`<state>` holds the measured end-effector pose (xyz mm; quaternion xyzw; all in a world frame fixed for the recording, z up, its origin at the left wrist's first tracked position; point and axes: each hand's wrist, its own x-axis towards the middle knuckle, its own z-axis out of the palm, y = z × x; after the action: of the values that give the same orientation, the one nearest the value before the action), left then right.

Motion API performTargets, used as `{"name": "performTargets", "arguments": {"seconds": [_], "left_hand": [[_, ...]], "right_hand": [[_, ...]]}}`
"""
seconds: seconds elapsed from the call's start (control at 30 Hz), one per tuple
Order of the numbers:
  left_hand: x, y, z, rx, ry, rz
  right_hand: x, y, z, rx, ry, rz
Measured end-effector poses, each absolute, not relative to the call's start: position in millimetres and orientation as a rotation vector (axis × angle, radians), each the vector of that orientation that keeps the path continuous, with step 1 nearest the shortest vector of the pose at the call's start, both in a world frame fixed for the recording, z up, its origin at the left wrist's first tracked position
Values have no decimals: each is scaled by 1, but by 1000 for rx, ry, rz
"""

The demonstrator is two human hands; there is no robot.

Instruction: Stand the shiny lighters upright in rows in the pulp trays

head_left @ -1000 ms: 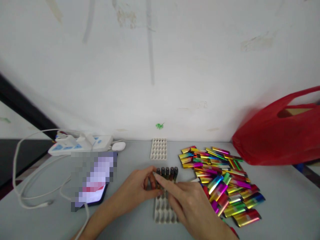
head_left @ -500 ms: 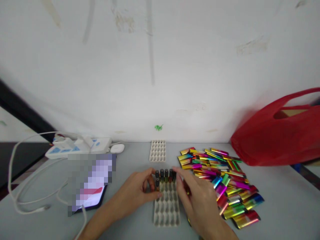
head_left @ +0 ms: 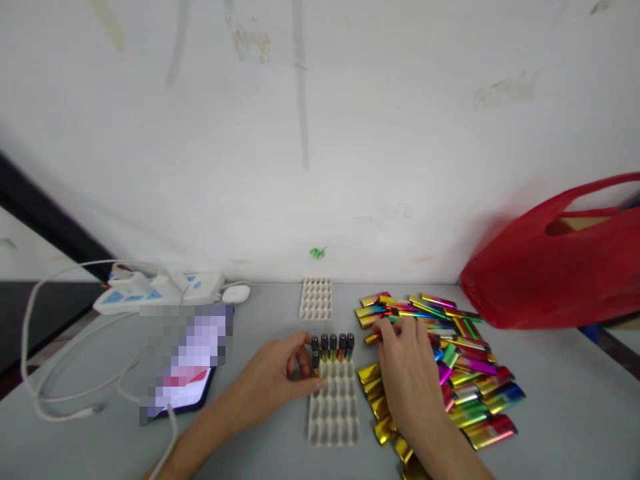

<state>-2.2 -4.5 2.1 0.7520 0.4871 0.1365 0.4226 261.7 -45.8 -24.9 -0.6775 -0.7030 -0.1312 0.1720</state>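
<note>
A pale moulded tray (head_left: 334, 413) with rows of pockets lies in front of me. Several black-topped lighters (head_left: 333, 343) stand upright along its far row, and one more stands at the left of the second row. My left hand (head_left: 280, 373) is closed on the tray's left edge, its thumb by the second row and its index finger against the corner lighter. My right hand (head_left: 407, 360) reaches down into a pile of shiny metallic lighters (head_left: 470, 413), fingers bent around a gold-ended lighter (head_left: 371, 339). Its fingertips are partly hidden.
A second pale tray (head_left: 316, 299) lies by the wall. On the left are a phone (head_left: 193, 393), a white power strip (head_left: 200, 288), loose white cables (head_left: 75, 415) and a small white case (head_left: 236, 293). A red bag (head_left: 555, 273) stands at the back right.
My right hand has moved from the tray's far right corner to the lighter pile. A lighter now shows upright in that corner, uncovered. My left hand stays at the tray.
</note>
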Motion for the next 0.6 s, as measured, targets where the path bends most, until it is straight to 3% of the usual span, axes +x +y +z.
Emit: {"name": "performTargets", "arguments": {"seconds": [0.3, 0.6], "left_hand": [[-1, -5, 1, 1865, 1223, 365], [0, -6, 4, 1878, 1241, 335]], "right_hand": [[255, -45, -18, -1601, -1812, -170], [245, -52, -8, -1495, -1355, 407]]}}
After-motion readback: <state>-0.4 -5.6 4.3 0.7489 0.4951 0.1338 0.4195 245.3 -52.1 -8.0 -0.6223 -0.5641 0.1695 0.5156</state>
